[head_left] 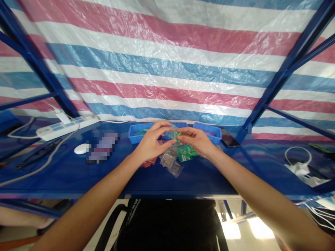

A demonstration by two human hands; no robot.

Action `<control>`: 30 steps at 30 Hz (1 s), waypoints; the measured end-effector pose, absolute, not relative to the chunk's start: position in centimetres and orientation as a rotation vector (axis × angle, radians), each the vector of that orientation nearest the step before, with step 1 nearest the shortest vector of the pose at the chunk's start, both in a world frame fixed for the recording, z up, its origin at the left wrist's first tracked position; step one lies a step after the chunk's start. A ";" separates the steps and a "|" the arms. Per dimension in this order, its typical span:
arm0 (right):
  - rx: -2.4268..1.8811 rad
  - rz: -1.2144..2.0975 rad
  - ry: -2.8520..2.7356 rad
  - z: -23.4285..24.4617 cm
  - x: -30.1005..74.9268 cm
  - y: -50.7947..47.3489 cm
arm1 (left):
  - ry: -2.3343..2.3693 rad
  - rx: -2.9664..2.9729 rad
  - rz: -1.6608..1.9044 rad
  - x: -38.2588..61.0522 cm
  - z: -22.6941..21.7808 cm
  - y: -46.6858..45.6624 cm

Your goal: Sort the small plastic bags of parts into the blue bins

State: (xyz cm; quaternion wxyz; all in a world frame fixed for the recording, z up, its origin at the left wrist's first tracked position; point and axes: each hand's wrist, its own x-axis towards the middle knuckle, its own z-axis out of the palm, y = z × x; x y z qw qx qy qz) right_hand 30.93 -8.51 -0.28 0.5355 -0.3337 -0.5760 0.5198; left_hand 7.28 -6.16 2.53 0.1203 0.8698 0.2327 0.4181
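Observation:
My left hand (154,139) and my right hand (194,138) meet above the middle of the blue table. Between their fingertips is a small clear plastic bag (173,134) with a greenish tint; its contents are too small to make out. Both hands pinch it, one from each side. Below them lie clear bags of small brownish parts (170,161). Green bags (186,152) rest under my right hand, and red bags (149,162) show beneath my left wrist. Two blue bins, a left one (134,138) and a right one (216,139), stand just behind, partly hidden by my hands.
A dark phone (230,136) lies right of the bins. To the left are a white round object (81,149), a blurred-out item (103,148) and a white power strip (68,127) with cables. A white charger (299,168) sits at the right. Striped sheeting (167,69) hangs behind.

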 end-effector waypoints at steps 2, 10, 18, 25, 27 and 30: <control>-0.743 1.393 -1.272 -0.1 31.0 -8.7 | 0.657 2.668 1.200 7.2 2.6 -6.1; -0.839 1.392 -1.285 -0.4 31.0 -8.6 | 0.753 2.521 1.183 7.3 2.6 -6.1; -1.009 1.184 -1.373 -0.2 31.2 -8.7 | 0.820 2.275 1.120 7.6 2.3 -6.3; -0.973 1.086 -1.449 0.1 30.9 -8.9 | 0.760 2.225 1.106 8.0 2.1 -6.4; -0.931 1.067 -1.488 0.1 30.9 -8.9 | 0.723 2.167 1.120 8.1 2.1 -6.4; -0.894 1.082 -1.512 0.1 30.7 -8.9 | 0.685 2.133 1.117 8.1 2.0 -6.3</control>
